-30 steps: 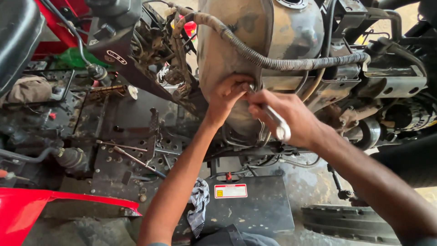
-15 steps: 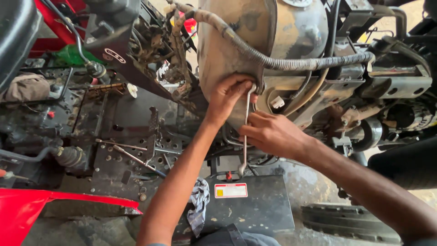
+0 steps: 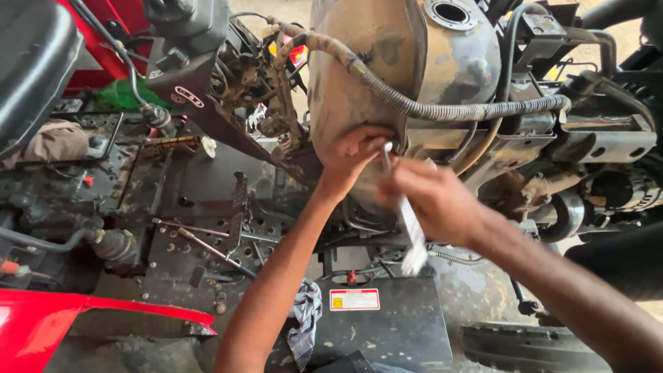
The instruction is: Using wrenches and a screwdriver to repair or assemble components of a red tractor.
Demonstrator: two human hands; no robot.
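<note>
A single head camera is looking steeply down from above and behind the hands, sitting close over the left hand [image 3: 356, 155] and right hand [image 3: 431, 200]. It is facing the tank [image 3: 387, 62] just beyond them; the battery [image 3: 387, 324] is lying below them.

— How many hands are in there?
— Two: a left hand [image 3: 356, 155] and a right hand [image 3: 431, 200], both at the one dirty metal tank [image 3: 366, 69].
— Tools?
— One wrench [image 3: 404, 214].
— And below?
— One black battery box [image 3: 387, 324] with one red and white label [image 3: 353, 299], plus one rag [image 3: 304, 324].
— Anything else countable?
— One corrugated hose [image 3: 442, 109] across the tank, and one red fender [image 3: 83, 311].
</note>
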